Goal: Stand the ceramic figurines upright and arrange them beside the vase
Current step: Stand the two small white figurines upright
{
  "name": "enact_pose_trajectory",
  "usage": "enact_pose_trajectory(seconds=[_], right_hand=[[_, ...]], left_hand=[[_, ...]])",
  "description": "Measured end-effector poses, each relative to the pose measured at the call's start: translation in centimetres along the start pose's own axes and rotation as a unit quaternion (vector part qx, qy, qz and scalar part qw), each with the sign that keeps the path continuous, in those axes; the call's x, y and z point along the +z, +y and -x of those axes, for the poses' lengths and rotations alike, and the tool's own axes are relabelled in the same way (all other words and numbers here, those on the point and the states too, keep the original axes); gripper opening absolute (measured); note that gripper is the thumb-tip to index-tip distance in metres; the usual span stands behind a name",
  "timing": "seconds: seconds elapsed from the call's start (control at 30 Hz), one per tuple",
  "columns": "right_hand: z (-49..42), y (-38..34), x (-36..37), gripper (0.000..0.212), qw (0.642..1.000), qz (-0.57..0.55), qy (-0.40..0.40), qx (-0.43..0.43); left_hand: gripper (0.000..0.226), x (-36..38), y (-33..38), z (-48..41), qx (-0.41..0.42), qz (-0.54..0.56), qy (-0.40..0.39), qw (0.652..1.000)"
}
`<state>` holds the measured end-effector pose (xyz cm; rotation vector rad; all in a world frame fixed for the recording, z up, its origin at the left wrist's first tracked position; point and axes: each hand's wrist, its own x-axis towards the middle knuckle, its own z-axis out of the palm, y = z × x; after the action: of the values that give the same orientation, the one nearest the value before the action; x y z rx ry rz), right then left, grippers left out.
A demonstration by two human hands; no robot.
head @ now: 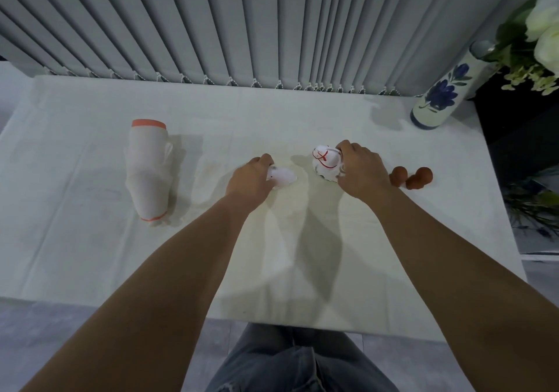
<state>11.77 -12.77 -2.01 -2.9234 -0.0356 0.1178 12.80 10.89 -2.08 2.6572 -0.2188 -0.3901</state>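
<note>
Gripping two toppled figurines.
I am closing my left hand (249, 179) on the small white figurine (282, 176), my right hand (361, 169) on the red-lined figurine (325, 161); tipping bases squarely beneath my fingers is advisable.

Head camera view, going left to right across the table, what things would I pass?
Tall white figurine lying down → left hand on a small white figurine → right hand on a red-striped white figurine → brown figurine → blue-flowered vase.
</note>
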Motion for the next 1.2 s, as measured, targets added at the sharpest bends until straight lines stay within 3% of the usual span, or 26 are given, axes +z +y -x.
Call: enact_pose_trajectory(seconds=[0.2, 0.7, 1.03, 1.2], right_hand=[[0.1, 0.9, -0.5, 0.038, 1.000, 0.002, -0.001, -0.016], [0.2, 1.1, 0.5, 0.055, 1.000, -0.006, 0.000, -0.013], [0.3, 1.9, 0.8, 0.035, 0.999, -0.030, 0.005, -0.021], [0.3, 2.9, -0.2, 0.043, 0.999, -0.042, -0.020, -0.006]], left_hand=[[0.029, 0.3, 1.2, -1.3, 0.021, 0.010, 0.008, 1.000], [0.034, 1.3, 2.2, -2.1, 0.018, 0.020, -0.009, 1.000], [0.031, 1.4, 1.7, -2.0, 0.017, 0.018, -0.008, 1.000], [0.030, 1.4, 2.6, -3.0, 0.018, 0.015, -0.005, 1.000]])
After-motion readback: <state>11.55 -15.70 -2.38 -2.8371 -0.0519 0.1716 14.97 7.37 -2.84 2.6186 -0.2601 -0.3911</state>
